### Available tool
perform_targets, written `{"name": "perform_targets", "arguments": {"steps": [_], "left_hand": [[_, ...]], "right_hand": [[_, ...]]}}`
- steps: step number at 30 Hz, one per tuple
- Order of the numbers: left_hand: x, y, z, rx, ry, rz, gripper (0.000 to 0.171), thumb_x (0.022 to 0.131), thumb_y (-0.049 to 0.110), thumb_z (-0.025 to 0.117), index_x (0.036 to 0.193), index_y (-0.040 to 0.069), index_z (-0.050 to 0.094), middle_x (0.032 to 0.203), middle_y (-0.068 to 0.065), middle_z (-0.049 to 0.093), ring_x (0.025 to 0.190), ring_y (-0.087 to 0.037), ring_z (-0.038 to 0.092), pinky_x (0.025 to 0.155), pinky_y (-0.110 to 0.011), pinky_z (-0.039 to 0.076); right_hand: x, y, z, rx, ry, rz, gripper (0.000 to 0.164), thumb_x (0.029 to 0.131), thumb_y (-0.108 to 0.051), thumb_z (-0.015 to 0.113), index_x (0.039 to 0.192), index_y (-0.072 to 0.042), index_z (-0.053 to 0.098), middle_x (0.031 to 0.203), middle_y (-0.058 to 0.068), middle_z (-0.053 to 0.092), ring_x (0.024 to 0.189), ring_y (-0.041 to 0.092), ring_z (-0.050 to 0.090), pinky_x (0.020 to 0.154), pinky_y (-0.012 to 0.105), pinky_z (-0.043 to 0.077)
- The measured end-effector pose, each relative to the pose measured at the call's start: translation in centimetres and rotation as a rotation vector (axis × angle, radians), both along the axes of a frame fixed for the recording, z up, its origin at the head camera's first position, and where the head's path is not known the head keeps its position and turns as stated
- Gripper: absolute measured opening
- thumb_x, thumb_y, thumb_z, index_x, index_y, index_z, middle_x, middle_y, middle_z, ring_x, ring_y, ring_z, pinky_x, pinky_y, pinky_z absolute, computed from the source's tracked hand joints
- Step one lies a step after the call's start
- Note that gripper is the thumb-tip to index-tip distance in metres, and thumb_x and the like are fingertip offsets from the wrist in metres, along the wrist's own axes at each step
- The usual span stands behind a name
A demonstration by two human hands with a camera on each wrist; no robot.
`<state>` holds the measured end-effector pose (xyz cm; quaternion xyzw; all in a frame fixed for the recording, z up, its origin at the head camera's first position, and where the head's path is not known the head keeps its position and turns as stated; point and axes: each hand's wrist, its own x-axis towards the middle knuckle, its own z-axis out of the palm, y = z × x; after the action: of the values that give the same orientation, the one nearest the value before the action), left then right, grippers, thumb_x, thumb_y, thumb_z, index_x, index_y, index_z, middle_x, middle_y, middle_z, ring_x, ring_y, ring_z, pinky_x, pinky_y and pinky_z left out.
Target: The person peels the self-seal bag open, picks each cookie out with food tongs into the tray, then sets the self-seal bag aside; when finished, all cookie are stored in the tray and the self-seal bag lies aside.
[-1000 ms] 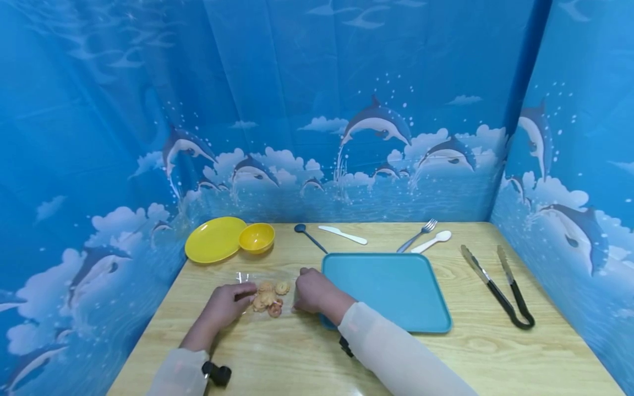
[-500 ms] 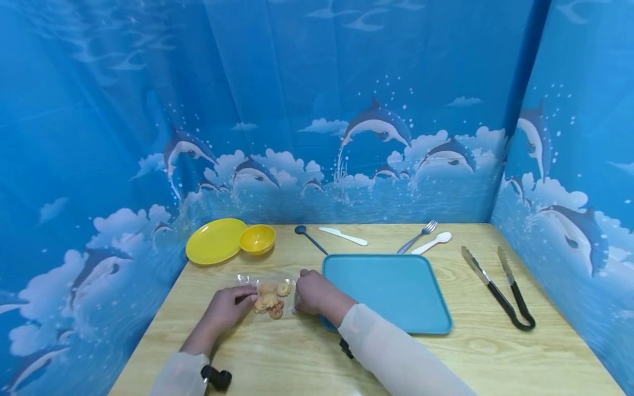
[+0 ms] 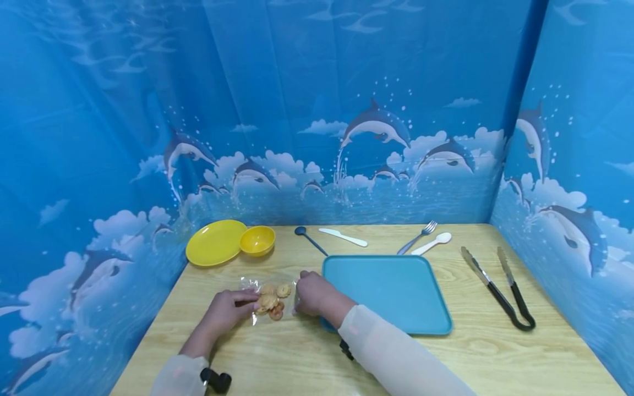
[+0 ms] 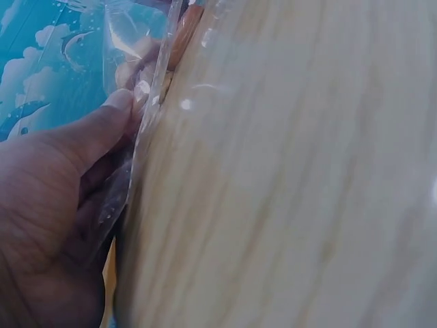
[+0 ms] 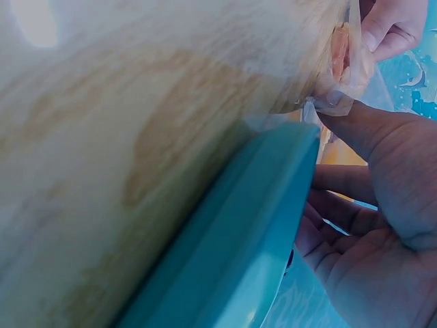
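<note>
A clear plastic bag (image 3: pixel 252 284) with several cookies (image 3: pixel 269 301) inside lies at the left-centre of the table in the head view. My left hand (image 3: pixel 229 313) pinches its left side, thumb uppermost; the left wrist view shows the thumb (image 4: pixel 102 130) on the crinkled film. At the right edge of the bag, my right hand (image 3: pixel 313 294) pinches the film. The right wrist view has its thumb (image 5: pixel 358 123) on the bag's corner, with the other fingers loosely bent below. The right hand is beside the left edge of a teal tray (image 3: pixel 386 291), partly covering it.
A yellow plate (image 3: pixel 215 242) and yellow bowl (image 3: pixel 257 241) stand at the back left. Behind the tray lie a dark spoon (image 3: pixel 309 240), white knife (image 3: pixel 343 236), fork (image 3: pixel 418 236) and white spoon (image 3: pixel 433 242). Black-handled tongs (image 3: pixel 502 297) lie at the right. Printed curtains enclose the table.
My left hand has shifted slightly right, closer to the cookies, and the film near it looks more crinkled. The right hand stays at the bag's right edge.
</note>
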<state>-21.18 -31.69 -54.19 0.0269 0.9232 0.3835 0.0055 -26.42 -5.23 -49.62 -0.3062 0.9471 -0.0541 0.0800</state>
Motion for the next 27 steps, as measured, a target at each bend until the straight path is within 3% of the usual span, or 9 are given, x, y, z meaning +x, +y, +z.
{"name": "perform_targets", "arguments": {"steps": [6,12,16,20,27], "left_hand": [[0.1,-0.1,-0.4,0.015,0.022,0.009,0.020,0.089,0.030,0.079,0.109,0.031,0.077,0.137,-0.002,0.066,0.132,-0.028,0.061,0.120,-0.057,0.037],[0.3,-0.9,-0.2,-0.054,-0.004,-0.023,0.039,0.099,0.028,0.069,0.137,0.024,0.064,0.151,-0.005,0.056,0.143,-0.033,0.049,0.121,-0.058,0.035],[0.2,-1.5,0.2,-0.102,-0.025,-0.097,0.050,0.101,0.027,0.066,0.148,0.018,0.053,0.160,-0.006,0.045,0.149,-0.035,0.039,0.123,-0.058,0.030],[0.1,-1.5,0.4,-0.101,-0.019,-0.114,0.044,0.097,0.020,0.070,0.140,0.017,0.062,0.156,-0.004,0.050,0.149,-0.033,0.041,0.124,-0.057,0.029],[-0.4,-1.2,-0.1,-0.046,0.067,0.008,0.020,0.093,0.016,0.075,0.112,0.019,0.078,0.133,-0.006,0.069,0.134,-0.029,0.059,0.117,-0.051,0.041]], "right_hand": [[0.1,0.0,-0.1,0.005,0.001,0.003,0.043,0.081,-0.054,0.082,0.087,-0.012,0.076,0.111,0.005,0.064,0.081,0.014,0.058,0.074,0.028,0.057],[0.1,0.1,-0.1,0.000,0.025,0.020,0.043,0.081,-0.053,0.083,0.090,-0.012,0.076,0.104,0.003,0.062,0.080,0.014,0.057,0.073,0.027,0.056],[0.1,0.0,-0.2,0.000,0.039,0.034,0.044,0.081,-0.053,0.082,0.095,-0.012,0.076,0.104,0.003,0.062,0.081,0.014,0.057,0.073,0.027,0.057],[0.1,0.1,-0.1,-0.008,0.025,0.031,0.044,0.081,-0.053,0.082,0.099,-0.012,0.076,0.104,0.003,0.062,0.082,0.014,0.058,0.075,0.028,0.057],[0.0,0.1,-0.2,-0.019,0.013,0.028,0.042,0.081,-0.051,0.083,0.096,-0.012,0.075,0.101,0.002,0.061,0.080,0.014,0.057,0.072,0.028,0.057]]}}
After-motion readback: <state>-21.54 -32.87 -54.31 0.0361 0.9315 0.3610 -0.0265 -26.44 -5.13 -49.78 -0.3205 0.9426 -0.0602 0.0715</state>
